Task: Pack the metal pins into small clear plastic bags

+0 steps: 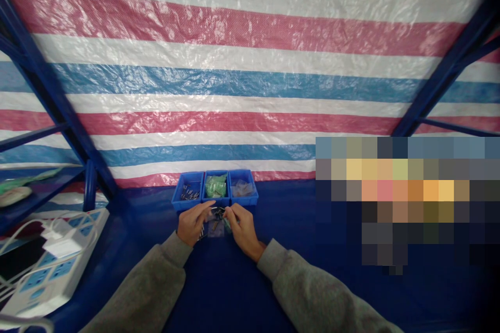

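Observation:
My left hand (193, 222) and my right hand (241, 226) are close together just in front of the blue bins, both closed in a pinch. Between their fingertips is a small dark object (217, 212) with a thin pale curved edge, too small to name. Directly below it is a small clear plastic bag (216, 229) with a narrow tan piece on or in it; whether the fingers hold this bag I cannot tell. Thin metal pieces (202, 232) show beside my left hand. A bit of green plastic (227, 225) is partly hidden by my right hand.
Three joined bins hold dark metal pins (190, 192), green plastic packaging (216, 186) and clear bags (241, 188). At left lies a white power strip (74, 276) with plugged-in chargers (64, 239) and cables. Blue frame posts flank a striped tarp (242, 83). The right side is pixelated.

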{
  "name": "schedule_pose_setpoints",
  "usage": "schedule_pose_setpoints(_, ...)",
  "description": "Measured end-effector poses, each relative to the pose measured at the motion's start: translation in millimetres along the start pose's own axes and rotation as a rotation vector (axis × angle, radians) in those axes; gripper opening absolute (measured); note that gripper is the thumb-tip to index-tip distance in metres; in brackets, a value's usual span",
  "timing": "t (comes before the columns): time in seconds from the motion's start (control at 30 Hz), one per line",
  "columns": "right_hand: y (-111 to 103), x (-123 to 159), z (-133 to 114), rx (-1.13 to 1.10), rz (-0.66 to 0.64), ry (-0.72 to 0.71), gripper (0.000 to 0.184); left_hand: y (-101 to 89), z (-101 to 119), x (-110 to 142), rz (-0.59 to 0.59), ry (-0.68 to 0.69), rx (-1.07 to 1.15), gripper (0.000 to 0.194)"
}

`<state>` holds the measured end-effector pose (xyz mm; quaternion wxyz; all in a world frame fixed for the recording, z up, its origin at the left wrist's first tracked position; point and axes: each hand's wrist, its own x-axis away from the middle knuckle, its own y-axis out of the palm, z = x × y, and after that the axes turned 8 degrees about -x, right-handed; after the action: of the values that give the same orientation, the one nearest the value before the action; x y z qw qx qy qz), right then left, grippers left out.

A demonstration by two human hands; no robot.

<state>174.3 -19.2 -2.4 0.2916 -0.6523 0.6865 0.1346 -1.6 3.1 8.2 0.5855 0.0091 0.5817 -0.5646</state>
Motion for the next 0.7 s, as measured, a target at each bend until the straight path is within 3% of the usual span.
schedule_pose_setpoints(0.23,0.5,-1.0,-1.0,-0.065,-0.017,-0.02,0.024,-0.4,7.3,-0.1,-0.087,-0.149,0.097,0.031)
schedule_pose_setpoints(0.7,3.5,0.6,3.0,-0.093,-0.117,-0.058,0.017,0.2,9.1,0.0,-0.181,-0.168,0.171,0.034)
